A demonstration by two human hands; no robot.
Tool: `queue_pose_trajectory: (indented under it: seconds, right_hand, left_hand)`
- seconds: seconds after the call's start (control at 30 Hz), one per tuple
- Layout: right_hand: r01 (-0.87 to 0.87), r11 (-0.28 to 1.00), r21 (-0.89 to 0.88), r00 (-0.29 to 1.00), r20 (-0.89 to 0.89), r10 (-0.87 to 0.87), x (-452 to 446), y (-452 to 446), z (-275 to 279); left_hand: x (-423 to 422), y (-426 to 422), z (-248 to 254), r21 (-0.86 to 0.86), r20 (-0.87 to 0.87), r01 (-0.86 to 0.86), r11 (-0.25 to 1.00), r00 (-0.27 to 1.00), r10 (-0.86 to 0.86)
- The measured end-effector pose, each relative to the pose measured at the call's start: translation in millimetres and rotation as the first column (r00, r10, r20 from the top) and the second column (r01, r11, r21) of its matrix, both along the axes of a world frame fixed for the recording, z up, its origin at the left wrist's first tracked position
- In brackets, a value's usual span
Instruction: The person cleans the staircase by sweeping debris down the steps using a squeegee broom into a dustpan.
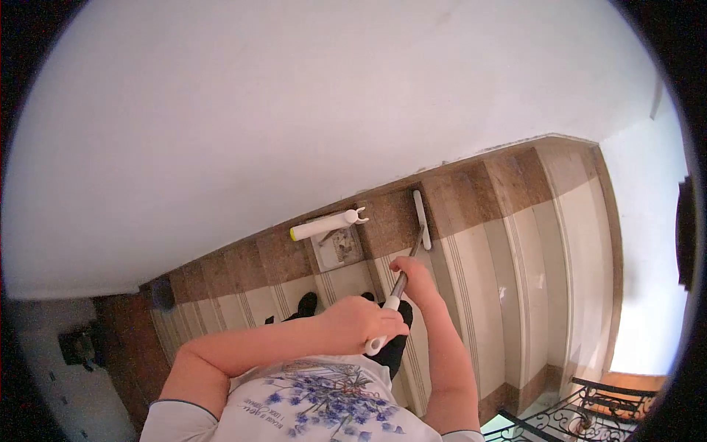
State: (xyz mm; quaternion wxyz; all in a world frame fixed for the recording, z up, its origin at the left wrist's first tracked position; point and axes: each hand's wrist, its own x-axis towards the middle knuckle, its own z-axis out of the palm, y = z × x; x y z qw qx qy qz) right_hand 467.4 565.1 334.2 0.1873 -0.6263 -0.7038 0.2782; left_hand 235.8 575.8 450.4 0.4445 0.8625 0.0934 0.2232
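A long-handled broom (400,286) slants away from my body, its grey shaft ending in a narrow white head (421,221) on a brown part of a stair step. My left hand (364,324) is closed around the white grip at the near end of the handle. Further down the shaft, my right hand (414,277) is wrapped around it. To the left of the broom head stands a dustpan (328,254) with some debris in it. Its white handle (324,225) has a yellow-green end and a forked clip. The broom's bristles cannot be made out.
Stairs (479,295) with beige and brown steps run across the view. A white wall (331,110) rises along their far side. At lower right is a black wrought-iron railing (611,405). My dark shoe (307,303) rests on a step near the dustpan.
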Motion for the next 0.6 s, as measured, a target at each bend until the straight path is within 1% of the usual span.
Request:
queue_pose_trajectory:
  seconds: [0.03, 0.07, 0.13, 0.17, 0.2, 0.23, 0.37, 0.43, 0.47, 0.53, 0.6]
  right_hand:
    - [0.026, 0.999, 0.044, 1.000, -0.015, -0.025, 2.6, 1.3, -10.6]
    - [0.022, 0.999, 0.041, 1.000, -0.013, -0.022, 2.4, 1.1, -19.7]
    - [0.117, 0.993, 0.010, 0.992, 0.051, -0.117, -1.0, -0.8, -37.9]
    - [0.114, 0.993, 0.010, 0.992, 0.052, -0.114, -3.4, -0.7, -46.0]
    - [0.114, 0.992, 0.059, 0.993, 0.032, -0.116, -5.9, -1.0, -54.1]
    - [0.114, 0.987, 0.109, 0.993, 0.012, -0.116, -10.8, -1.1, -55.0]
    - [0.128, 0.983, 0.129, 0.991, 0.013, -0.131, -22.7, -9.9, -47.2]
    - [0.120, 0.993, -0.001, 0.992, 0.036, -0.120, -26.3, -14.9, -43.1]
    - [0.123, 0.992, -0.001, 0.992, 0.038, -0.123, -27.3, -18.0, -43.9]
    - [0.079, 0.996, 0.045, 0.995, 0.056, -0.082, -32.9, -23.5, -39.3]
    - [0.075, 0.997, 0.019, 0.996, 0.048, -0.076, -39.0, -28.7, -27.6]
  left_hand:
    - [2.8, -1.0, -9.3, -0.014, 0.018, -0.015, 1.000, 1.000, 0.015]
    - [4.1, -1.8, -13.8, -0.016, 0.020, -0.018, 1.000, 1.000, 0.019]
    - [5.1, -2.8, -20.1, -0.006, 0.038, -0.060, 0.998, 0.997, 0.061]
    - [4.2, -2.1, -22.9, -0.007, 0.038, -0.063, 0.998, 0.997, 0.064]
    - [2.6, -1.6, -25.7, 0.021, -0.015, -0.036, 0.999, 0.999, 0.036]
    - [0.5, -1.5, -26.7, 0.046, -0.069, -0.007, 0.999, 0.998, 0.010]
    - [-7.6, -7.7, -15.1, 0.030, -0.103, -0.004, 1.000, 0.995, 0.007]
    - [-8.7, -11.7, -5.1, 0.034, -0.195, 0.054, 0.998, 0.980, -0.047]
    - [-8.7, -14.1, -5.3, 0.033, -0.193, 0.058, 0.998, 0.980, -0.050]
    - [-9.6, -19.1, -2.7, 0.118, -0.186, 0.109, 0.987, 0.979, -0.086]
    - [-12.5, -20.6, 7.2, 0.128, -0.194, 0.129, 0.983, 0.976, -0.103]
